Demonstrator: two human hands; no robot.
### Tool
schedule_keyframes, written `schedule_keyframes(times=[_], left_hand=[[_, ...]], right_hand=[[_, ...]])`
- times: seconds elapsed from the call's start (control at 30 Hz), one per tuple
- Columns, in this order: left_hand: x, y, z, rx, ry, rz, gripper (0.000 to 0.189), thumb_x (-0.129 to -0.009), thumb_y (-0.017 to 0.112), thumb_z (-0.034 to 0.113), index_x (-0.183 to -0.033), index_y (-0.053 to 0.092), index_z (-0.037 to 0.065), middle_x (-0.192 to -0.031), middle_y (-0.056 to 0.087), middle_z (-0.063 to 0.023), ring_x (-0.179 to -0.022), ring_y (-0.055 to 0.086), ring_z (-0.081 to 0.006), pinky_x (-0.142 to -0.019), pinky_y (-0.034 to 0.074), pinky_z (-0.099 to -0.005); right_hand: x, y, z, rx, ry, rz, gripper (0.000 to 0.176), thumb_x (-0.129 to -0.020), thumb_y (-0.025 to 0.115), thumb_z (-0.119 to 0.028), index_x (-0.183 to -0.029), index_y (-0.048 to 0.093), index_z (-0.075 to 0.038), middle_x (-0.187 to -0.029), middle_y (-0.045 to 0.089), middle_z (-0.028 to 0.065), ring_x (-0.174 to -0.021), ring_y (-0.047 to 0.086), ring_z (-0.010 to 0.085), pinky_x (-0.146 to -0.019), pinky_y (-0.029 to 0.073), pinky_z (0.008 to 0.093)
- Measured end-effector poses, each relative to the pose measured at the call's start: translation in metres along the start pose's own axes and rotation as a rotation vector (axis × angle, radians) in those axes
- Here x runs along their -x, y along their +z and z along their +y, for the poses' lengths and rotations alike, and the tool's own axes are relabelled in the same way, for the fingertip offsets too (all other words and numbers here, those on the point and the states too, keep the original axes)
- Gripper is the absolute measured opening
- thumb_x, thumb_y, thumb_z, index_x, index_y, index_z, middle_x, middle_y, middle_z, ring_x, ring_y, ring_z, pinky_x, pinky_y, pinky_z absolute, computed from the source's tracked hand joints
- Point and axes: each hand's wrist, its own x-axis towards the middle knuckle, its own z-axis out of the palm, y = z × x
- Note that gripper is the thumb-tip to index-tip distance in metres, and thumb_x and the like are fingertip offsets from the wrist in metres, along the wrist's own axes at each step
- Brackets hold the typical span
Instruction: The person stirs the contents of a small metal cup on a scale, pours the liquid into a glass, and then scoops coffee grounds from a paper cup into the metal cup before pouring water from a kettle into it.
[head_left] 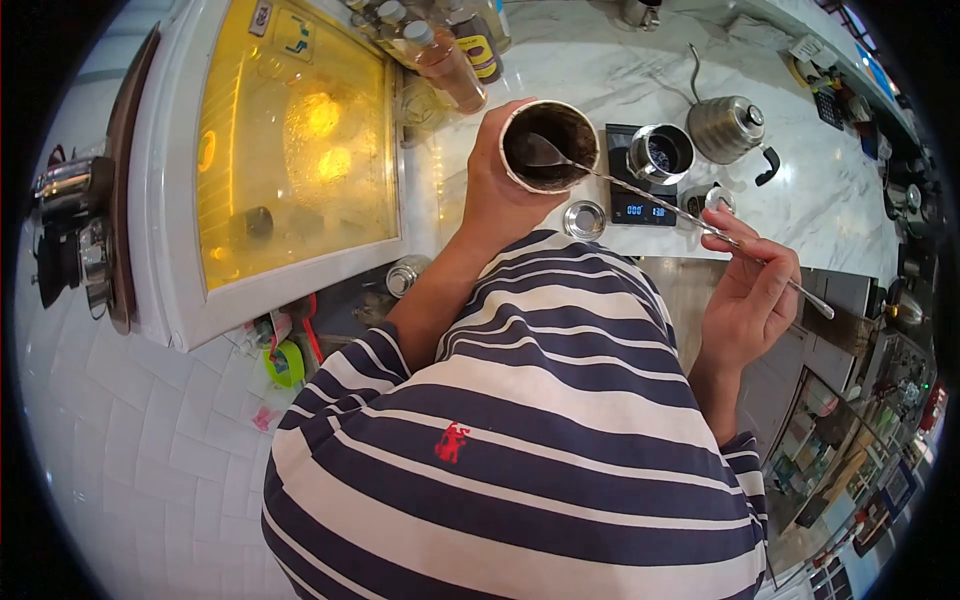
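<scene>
My left hand (490, 195) is wrapped round a light-rimmed cup-shaped container (507, 165), tilted so its dark inside faces me. In my right hand (750, 290), the fingers pinch the twisted shaft of a long bar spoon (648, 193). The spoon's bowl reaches inside the container; whether it carries anything is hard to make out. Just right of the container, a black digital scale (628, 208) with lit digits bears a metal cup (640, 160) with dark contents. A small round metal dish (584, 220) sits below the container, near the counter edge.
A steel gooseneck kettle (722, 128) stands on the marble counter (620, 60) right of the scale. Several bottles (445, 70) are at the back left, beside a yellow-lit glass-fronted cabinet (300, 140). A small metal-topped vessel (715, 197) stands behind the spoon shaft.
</scene>
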Motion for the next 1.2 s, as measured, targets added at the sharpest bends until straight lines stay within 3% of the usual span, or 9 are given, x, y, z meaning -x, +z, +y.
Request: schedule_keyframes(times=[0.17,0.33,0.63,0.93,1.2], left_hand=[[0.002,0.021,-0.014,0.181,-0.213,-0.050,0.085,-0.074,0.089,0.002,-0.144,0.042,0.000,-0.131,0.063,-0.0137,-0.121,0.064,-0.0216,-0.106,0.050,-0.0358],[0.003,0.032,-0.023,0.120,-0.282,-0.109,0.083,-0.074,0.089,0.003,-0.144,0.043,0.002,-0.129,0.064,-0.0130,-0.121,0.065,-0.0212,-0.106,0.051,-0.0351],[0.004,0.037,-0.028,0.090,-0.312,-0.132,0.082,-0.075,0.089,0.005,-0.143,0.044,0.000,-0.127,0.066,-0.0137,-0.120,0.066,-0.0216,-0.106,0.051,-0.0357],[0.007,0.038,-0.038,-0.059,-0.365,-0.197,0.078,-0.072,0.093,0.015,-0.138,0.052,0.003,-0.124,0.071,-0.0144,-0.117,0.069,-0.0247,-0.102,0.052,-0.0367],[0.005,0.040,-0.038,-0.108,-0.318,-0.276,0.081,-0.072,0.095,0.015,-0.139,0.050,0.005,-0.124,0.072,-0.0122,-0.118,0.069,-0.0216,-0.103,0.052,-0.0357]], right_hand=[[0.007,-0.029,-0.003,-0.057,0.053,0.184,0.042,-0.116,0.030,-0.030,-0.105,0.054,0.003,-0.099,0.072,0.0327,-0.101,0.073,0.0429,-0.108,0.047,0.0574],[0.016,-0.083,0.001,-0.029,-0.006,0.356,0.041,-0.115,0.034,-0.031,-0.106,0.056,0.002,-0.097,0.073,0.0294,-0.101,0.072,0.0443,-0.098,0.054,0.0524],[0.020,-0.110,0.029,0.108,0.156,0.481,0.039,-0.116,0.033,-0.027,-0.108,0.058,0.003,-0.103,0.074,0.0269,-0.103,0.073,0.0365,-0.104,0.054,0.0524],[0.016,-0.100,0.033,-0.080,0.145,0.411,0.037,-0.115,0.036,-0.028,-0.109,0.057,0.002,-0.101,0.075,0.0264,-0.103,0.073,0.0369,-0.101,0.052,0.0481],[0.011,-0.041,0.027,0.186,-0.018,-0.039,0.034,-0.113,0.036,-0.017,-0.108,0.062,0.004,-0.104,0.075,0.0232,-0.108,0.071,0.0353,-0.100,0.052,0.0457]])
